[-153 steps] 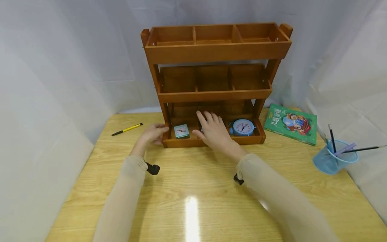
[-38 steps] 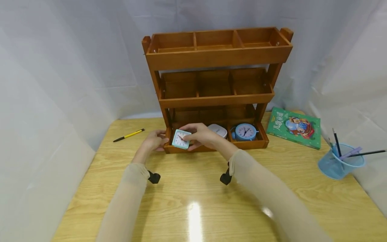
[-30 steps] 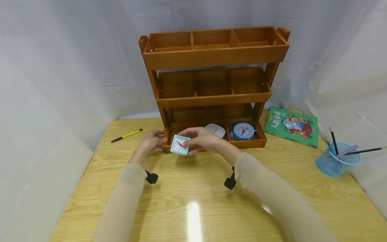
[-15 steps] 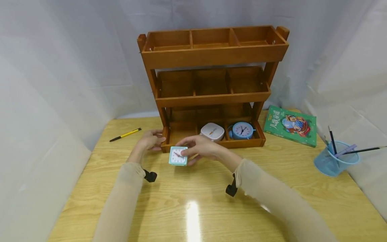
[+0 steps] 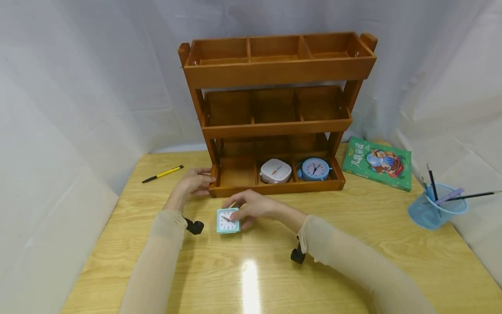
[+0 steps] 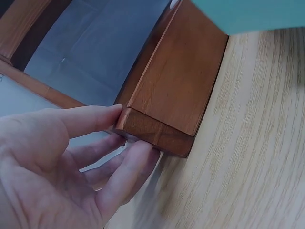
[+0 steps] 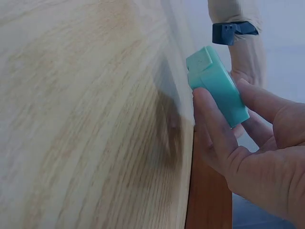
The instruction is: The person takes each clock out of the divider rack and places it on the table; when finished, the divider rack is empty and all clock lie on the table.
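My right hand (image 5: pixel 256 206) pinches a small square alarm clock (image 5: pixel 225 226) with a teal case and white dial, in front of the shelf. In the right wrist view the clock's teal back (image 7: pixel 220 88) shows between thumb and fingers, raised off the tabletop. My left hand (image 5: pixel 196 181) grips the bottom left corner of a brown wooden three-tier shelf (image 5: pixel 278 188). In the left wrist view, thumb and fingers (image 6: pixel 131 167) lie on both sides of that corner. In the bottom tier sit a white clock (image 5: pixel 276 171) in the middle compartment and a round blue alarm clock (image 5: pixel 315 169) at right.
A yellow and black pen (image 5: pixel 162 173) lies left of the shelf on the wooden table (image 5: pixel 219 270). At right are a green book (image 5: pixel 377 163) and a blue pen cup (image 5: pixel 431 212) with pencils sticking out. Pale curtains hang behind and at the sides.
My right hand has taken the teal clock out of the bottom left compartment and brought it forward, towards me, over the table. My left hand has stayed at the shelf corner.
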The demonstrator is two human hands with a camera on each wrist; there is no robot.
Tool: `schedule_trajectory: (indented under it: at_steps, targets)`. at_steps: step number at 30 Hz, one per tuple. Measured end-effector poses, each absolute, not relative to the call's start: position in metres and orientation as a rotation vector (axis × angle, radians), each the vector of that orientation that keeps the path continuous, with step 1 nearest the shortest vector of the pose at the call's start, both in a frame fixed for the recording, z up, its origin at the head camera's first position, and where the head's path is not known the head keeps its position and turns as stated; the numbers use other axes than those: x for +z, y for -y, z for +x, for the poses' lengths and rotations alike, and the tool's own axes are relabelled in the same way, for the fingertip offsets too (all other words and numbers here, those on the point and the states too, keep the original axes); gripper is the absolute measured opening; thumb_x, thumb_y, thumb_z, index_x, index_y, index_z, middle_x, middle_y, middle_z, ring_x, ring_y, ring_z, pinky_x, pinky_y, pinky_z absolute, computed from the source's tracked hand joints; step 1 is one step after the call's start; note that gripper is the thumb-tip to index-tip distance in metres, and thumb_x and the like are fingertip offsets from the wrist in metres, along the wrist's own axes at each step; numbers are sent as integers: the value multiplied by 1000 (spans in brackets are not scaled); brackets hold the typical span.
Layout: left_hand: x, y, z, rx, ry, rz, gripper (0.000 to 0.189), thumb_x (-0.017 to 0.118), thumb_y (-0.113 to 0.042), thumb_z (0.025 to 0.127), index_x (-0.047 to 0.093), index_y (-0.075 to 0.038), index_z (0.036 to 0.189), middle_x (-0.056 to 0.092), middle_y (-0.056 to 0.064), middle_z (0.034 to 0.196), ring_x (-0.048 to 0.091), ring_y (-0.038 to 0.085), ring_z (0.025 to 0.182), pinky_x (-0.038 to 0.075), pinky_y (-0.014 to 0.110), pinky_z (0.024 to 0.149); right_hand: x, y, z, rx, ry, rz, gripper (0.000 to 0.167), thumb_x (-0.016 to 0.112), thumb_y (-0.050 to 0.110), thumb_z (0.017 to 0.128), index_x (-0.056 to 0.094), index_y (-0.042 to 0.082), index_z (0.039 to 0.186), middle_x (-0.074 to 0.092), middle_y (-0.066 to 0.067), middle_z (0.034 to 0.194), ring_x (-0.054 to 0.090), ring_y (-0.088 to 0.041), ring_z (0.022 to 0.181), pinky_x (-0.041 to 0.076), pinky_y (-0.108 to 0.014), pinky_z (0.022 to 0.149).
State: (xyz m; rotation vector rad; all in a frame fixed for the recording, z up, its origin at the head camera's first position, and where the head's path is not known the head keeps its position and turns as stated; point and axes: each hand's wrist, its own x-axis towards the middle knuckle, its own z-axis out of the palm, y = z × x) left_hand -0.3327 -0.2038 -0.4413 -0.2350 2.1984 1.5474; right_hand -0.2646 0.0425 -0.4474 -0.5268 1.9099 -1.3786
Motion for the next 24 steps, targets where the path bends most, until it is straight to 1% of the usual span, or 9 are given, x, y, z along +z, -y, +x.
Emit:
schedule_trajectory:
  at_steps: [6,9,14,18,22,24]
  targets:
    - [-442,207,-333,1568,-2179,-233,67,64,-17,105,35,-10,165,48,21,158,57,26,121,62,27,86,-451,-39,-262,-1377,-1900,-540,38,75,5,96,70,7,134,65,-10,109,68,-18,84,66,-36,68]
    - [-444,207,-333,1573,-2173,-231,66,64,-16,105,35,-10,165,50,21,157,59,24,118,62,25,83,-452,-38,-260,-1370,-1894,-528,38,75,4,97,69,8,134,64,-11,110,69,-19,85,66,-37,69]
    - [-445,206,-332,1559,-2198,-214,65,62,-16,107,34,-9,165,51,20,158,62,23,116,62,25,84,-453,-37,-258,-1354,-1913,-520,37,74,3,97,70,9,133,64,-12,114,68,-19,85,66,-37,69]
    - [-446,205,-331,1546,-2218,-205,63,61,-15,107,35,-8,165,49,21,160,59,26,121,62,27,87,-455,-36,-257,-1325,-1959,-541,36,75,3,97,71,10,132,66,-14,118,68,-19,86,66,-36,67]
    - [-447,205,-332,1544,-2226,-188,63,59,-15,108,34,-7,165,45,23,162,57,29,124,62,30,87,-455,-36,-258,-1245,-2070,-655,34,74,5,98,72,13,131,68,-17,127,66,-19,96,64,-33,70]
    - [-447,205,-333,1544,-2227,-185,62,59,-15,108,34,-6,164,44,23,162,57,29,123,62,30,86,-455,-35,-259,-1193,-2139,-737,33,75,7,98,73,13,130,68,-17,132,66,-20,104,62,-31,75]
